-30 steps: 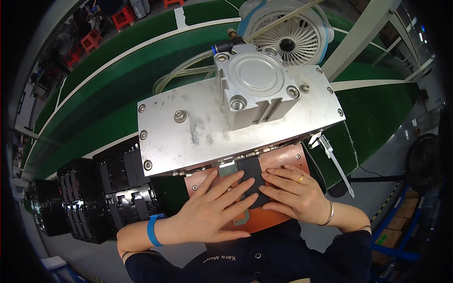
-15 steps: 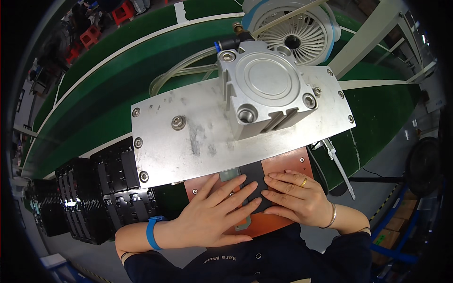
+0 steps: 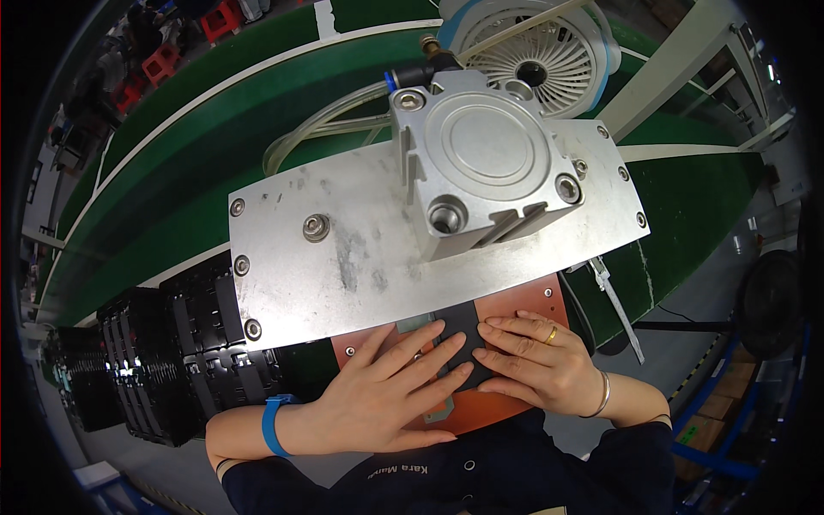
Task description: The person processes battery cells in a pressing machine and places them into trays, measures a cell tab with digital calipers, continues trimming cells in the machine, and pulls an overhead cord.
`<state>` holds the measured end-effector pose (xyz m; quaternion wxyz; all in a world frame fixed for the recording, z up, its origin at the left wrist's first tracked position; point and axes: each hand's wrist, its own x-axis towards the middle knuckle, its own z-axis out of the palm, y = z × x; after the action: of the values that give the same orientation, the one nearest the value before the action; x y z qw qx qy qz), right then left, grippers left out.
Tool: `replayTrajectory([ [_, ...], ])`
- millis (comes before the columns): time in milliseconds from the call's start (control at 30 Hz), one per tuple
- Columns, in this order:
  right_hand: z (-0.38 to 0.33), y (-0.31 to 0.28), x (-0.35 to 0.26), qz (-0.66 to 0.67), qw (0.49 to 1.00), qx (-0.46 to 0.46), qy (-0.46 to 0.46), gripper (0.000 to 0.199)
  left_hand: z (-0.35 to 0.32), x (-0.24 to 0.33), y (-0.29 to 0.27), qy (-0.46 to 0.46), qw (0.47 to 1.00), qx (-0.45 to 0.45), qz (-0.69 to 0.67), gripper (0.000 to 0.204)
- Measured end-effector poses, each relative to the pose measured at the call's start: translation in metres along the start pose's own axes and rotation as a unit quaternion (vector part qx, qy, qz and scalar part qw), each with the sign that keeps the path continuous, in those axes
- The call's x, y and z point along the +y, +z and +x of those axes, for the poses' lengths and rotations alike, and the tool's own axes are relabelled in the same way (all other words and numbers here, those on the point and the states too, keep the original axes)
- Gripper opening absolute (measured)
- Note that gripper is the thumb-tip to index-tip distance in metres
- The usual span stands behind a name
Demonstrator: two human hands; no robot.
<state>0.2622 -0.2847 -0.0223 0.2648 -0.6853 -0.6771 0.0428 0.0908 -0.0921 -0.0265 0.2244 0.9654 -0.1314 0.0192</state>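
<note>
My left hand [image 3: 382, 393] lies with fingers spread over the orange base plate [image 3: 519, 299] of a press, fingertips at the left edge of a flat black strip [image 3: 457, 321]. On the strip's right edge rest the fingertips of my right hand [image 3: 542, 360], its fingers stretched out and lying flat. Neither hand grips anything. The strip runs back under a silver metal plate [image 3: 292, 257], which hides its far end. A square air cylinder [image 3: 487, 142] is mounted on that plate. Part of a pale green piece [image 3: 441, 412] shows below my left fingers.
Stacks of black plastic trays [image 3: 142, 369] stand at the left. A caliper [image 3: 616, 296] lies right of the press on the green bench [image 3: 695, 223]. Behind the cylinder are a white and blue fan [image 3: 562, 64] and clear air hoses [image 3: 318, 129]. Red stools [image 3: 221, 19] stand far left.
Both hands keep nearly the same pose on the strip. The whole view has shifted slightly; nothing was taken hold of or let go.
</note>
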Motion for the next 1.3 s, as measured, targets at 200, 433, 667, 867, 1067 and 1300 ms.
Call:
replayTrajectory([
  [200,0.0,-0.001,-0.001,0.004,1.0,0.0,0.003,0.038,0.0,0.001,-0.001,0.003,1.0,0.003,-0.005,0.063],
  [433,-0.003,0.001,-0.003,0.005,1.0,0.01,0.003,0.037,0.0,0.004,-0.001,0.006,1.0,0.011,0.012,0.061],
  [667,0.0,-0.017,-0.029,0.211,0.96,-0.074,0.169,0.04,-0.001,0.0,-0.003,0.007,1.0,0.013,-0.012,0.062],
  [867,0.002,-0.021,-0.024,0.599,0.742,-0.053,0.297,0.028,-0.006,-0.012,-0.009,0.041,0.962,0.228,-0.145,0.035],
  [1067,0.02,-0.015,-0.01,0.555,0.752,0.015,0.355,0.021,-0.007,-0.004,-0.009,0.066,0.948,0.295,-0.095,0.03],
  [1300,0.015,-0.008,-0.005,0.494,0.809,0.012,0.319,0.022,-0.005,0.005,-0.009,0.06,0.94,0.31,-0.128,0.025],
])
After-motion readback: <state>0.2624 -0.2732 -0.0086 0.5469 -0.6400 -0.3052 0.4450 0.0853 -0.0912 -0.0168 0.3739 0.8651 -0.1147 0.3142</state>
